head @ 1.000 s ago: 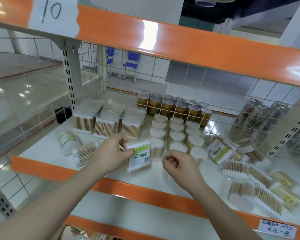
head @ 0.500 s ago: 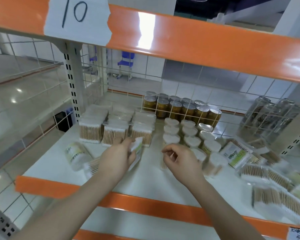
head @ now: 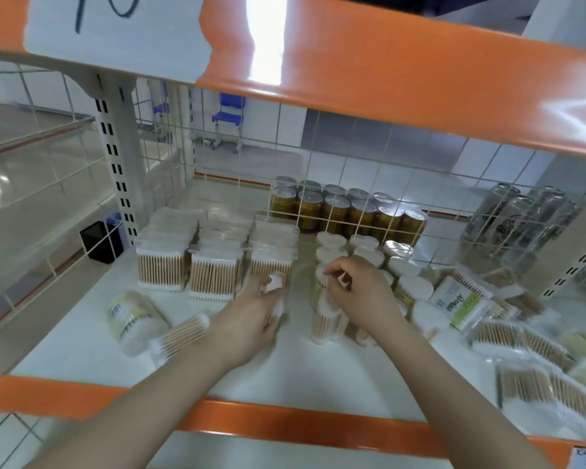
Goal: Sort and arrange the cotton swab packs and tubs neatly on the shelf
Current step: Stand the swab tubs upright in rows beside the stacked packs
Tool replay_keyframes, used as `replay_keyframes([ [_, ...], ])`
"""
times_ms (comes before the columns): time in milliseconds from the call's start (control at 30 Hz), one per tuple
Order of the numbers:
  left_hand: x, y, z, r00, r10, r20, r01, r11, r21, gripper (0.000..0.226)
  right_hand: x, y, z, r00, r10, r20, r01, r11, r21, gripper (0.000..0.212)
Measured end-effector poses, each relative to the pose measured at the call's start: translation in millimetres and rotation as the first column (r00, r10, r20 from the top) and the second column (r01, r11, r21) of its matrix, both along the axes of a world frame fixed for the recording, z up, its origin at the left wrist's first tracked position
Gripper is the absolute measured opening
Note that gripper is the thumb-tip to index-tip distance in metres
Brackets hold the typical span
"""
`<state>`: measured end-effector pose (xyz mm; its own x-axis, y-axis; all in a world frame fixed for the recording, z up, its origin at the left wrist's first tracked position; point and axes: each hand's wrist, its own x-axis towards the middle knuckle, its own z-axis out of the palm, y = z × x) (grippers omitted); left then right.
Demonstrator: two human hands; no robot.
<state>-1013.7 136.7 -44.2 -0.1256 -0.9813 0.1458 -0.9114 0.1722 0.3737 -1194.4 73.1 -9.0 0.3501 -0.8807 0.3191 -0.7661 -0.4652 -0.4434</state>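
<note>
While left hand [head: 247, 319] grips swab pack [head: 275, 299] in curled fingers, right hand [head: 362, 292] hovers just right, fingers curled, holding nothing; tubs [head: 400, 265] behind it.

Left hand [head: 251, 319]: grips a swab pack [head: 275, 299], blurred, before the stacked packs [head: 214, 262].
Right hand [head: 359, 296]: curled, possibly pinching something above the tubs [head: 366, 252].
Shelf [head: 318, 377]: white.

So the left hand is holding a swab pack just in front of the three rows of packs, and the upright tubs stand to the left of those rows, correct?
Not quite. The head view shows the upright tubs standing to the right of the rows of packs, not the left. The rest holds: the left hand grips a swab pack just in front of those rows.
</note>
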Motion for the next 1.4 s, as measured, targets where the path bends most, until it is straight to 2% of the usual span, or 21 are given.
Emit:
replay_keyframes([
  [133,12,-10,-1,0.989,-0.051,0.141,0.059,0.997,-0.054,0.061,5,-14,0,0.995,-0.037,-0.097,0.042,0.998,0.049,0.021],
  [200,18,-13,-2,0.978,-0.085,0.192,0.124,0.972,-0.201,0.063,8,-20,0,0.989,-0.053,-0.135,0.065,0.994,0.09,0.023],
  [267,21,-18,-5,0.958,-0.105,0.265,0.18,0.944,-0.277,0.064,10,-24,0,0.984,-0.065,-0.166,0.085,0.99,0.112,0.025],
  [400,19,-23,-11,0.955,-0.118,0.271,0.206,0.923,-0.324,0.051,14,-25,1,0.979,-0.042,-0.201,0.067,0.991,0.12,0.03],
  [533,16,-31,-18,0.964,-0.033,0.265,0.138,0.912,-0.387,0.046,20,-31,-2,0.978,-0.06,-0.199,0.083,0.99,0.113,0.031],
  [867,13,-48,-14,0.922,0.147,0.359,0.032,0.894,-0.447,0.04,19,-35,-6,0.961,-0.073,-0.267,0.11,0.986,0.126,0.034],
  [1400,17,-65,-15,0.914,0.189,0.36,0.0,0.885,-0.466,0.055,13,-29,-9,0.968,-0.049,-0.245,0.075,0.993,0.095,0.033],
])
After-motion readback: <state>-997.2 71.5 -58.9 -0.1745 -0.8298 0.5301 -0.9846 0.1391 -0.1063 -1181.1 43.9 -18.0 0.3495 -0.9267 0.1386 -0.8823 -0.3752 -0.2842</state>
